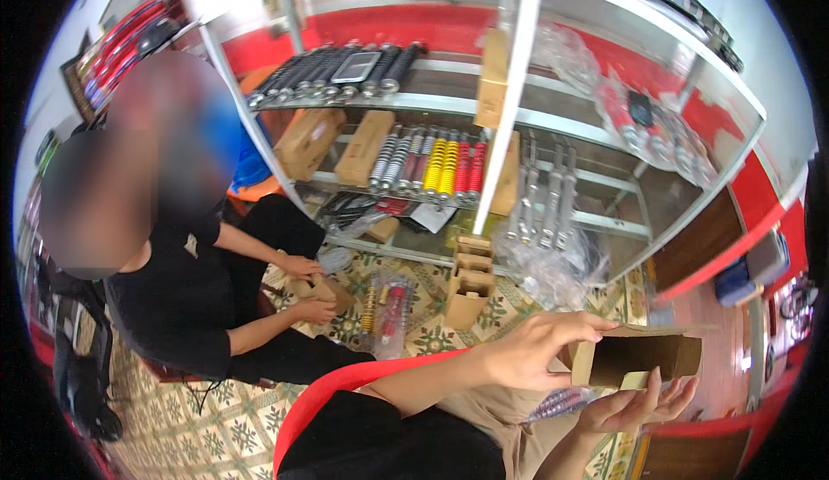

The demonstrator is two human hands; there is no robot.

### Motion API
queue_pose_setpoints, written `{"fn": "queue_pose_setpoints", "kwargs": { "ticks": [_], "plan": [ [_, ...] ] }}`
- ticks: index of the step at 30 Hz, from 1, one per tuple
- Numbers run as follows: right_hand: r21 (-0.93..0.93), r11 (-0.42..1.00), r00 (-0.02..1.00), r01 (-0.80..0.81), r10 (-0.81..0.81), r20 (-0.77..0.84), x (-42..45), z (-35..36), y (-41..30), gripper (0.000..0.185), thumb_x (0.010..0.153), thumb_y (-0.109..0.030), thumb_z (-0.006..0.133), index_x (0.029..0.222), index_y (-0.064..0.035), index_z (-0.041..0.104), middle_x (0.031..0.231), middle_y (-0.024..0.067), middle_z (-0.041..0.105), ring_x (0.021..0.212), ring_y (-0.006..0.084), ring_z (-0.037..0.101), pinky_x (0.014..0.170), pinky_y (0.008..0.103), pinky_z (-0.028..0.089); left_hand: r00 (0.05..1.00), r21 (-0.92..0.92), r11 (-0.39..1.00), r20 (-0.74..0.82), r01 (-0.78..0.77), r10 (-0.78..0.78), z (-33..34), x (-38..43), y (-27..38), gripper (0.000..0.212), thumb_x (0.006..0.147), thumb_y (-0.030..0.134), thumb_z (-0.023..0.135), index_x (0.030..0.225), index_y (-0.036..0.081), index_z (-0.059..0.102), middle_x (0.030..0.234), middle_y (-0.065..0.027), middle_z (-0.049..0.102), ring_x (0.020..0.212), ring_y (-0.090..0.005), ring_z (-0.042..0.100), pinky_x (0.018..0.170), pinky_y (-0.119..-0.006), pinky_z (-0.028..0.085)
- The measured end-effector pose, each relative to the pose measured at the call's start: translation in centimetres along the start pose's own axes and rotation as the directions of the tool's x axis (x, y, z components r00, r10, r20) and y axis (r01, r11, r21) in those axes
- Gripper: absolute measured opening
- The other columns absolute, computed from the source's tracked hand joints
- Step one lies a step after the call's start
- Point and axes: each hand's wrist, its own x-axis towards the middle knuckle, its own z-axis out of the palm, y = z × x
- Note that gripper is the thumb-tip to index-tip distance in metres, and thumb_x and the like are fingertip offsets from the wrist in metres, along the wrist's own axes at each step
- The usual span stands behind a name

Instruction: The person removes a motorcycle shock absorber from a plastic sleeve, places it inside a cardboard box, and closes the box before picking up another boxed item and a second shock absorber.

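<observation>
An open, empty-looking cardboard box (583, 362) lies on its side above my lap, its mouth and flaps facing me. My left hand (547, 350) grips its left end, thumb below and fingers along the upper edge. My right hand (641, 405) is under the lower edge, fingertips touching a small flap, the other fingers spread. Plastic-wrapped coil springs (560, 405) show partly behind my hands, near my legs. On the tiled floor ahead, upright open cardboard boxes (469, 295) stand in a row, and shock absorbers in clear plastic (392, 315) lie to their left.
At left a seated co-worker (175, 305) handles another cardboard box (320, 292). A glass-and-metal display cabinet (524, 85) ahead bears shock absorbers (440, 166), fork tubes (557, 198) and a phone (356, 67). Crumpled clear plastic (550, 276) lies by its base.
</observation>
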Motion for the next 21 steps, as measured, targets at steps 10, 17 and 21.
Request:
{"fn": "queue_pose_setpoints", "kwargs": {
  "ticks": [10,17,21],
  "plan": [
    [0.423,0.906,0.999,0.026,-0.034,0.011,2.0,4.6,-8.1,0.03,0.098,-0.018,0.051,0.126,-0.008,0.053,0.152,0.0271,0.029,0.143,0.0433,0.029,0.114,0.0553,0.029,0.972,0.213,0.952,-0.13,0.218,-0.194,-8.3,-3.0,3.8,0.083,0.07,0.024,0.09,0.136,0.008,0.043,0.132,-0.0177,0.059,0.12,-0.0355,0.059,0.099,-0.044,0.048],
    [0.256,0.965,0.998,0.052,-0.041,-0.05,-0.9,5.0,-9.7,0.022,0.094,-0.01,0.063,0.112,-0.0096,0.052,0.146,0.0237,0.039,0.137,0.0373,0.04,0.109,0.0495,0.035,0.947,0.116,0.952,-0.193,0.282,-0.257,-10.7,-3.8,3.7,0.084,0.07,0.019,0.088,0.138,0.005,0.041,0.131,-0.0181,0.058,0.121,-0.0351,0.058,0.101,-0.044,0.045],
    [0.201,0.971,0.987,0.133,-0.111,-0.115,-0.1,5.0,-11.1,0.021,0.091,-0.008,0.065,0.106,-0.0098,0.05,0.136,0.0208,0.047,0.129,0.0372,0.046,0.108,0.0523,0.036,0.932,-0.122,0.955,-0.216,0.271,-0.292,-10.2,-3.1,3.4,0.082,0.073,0.017,0.083,0.139,0.005,0.037,0.132,-0.0157,0.05,0.124,-0.0276,0.05,0.106,-0.039,0.038]
  ]
}}
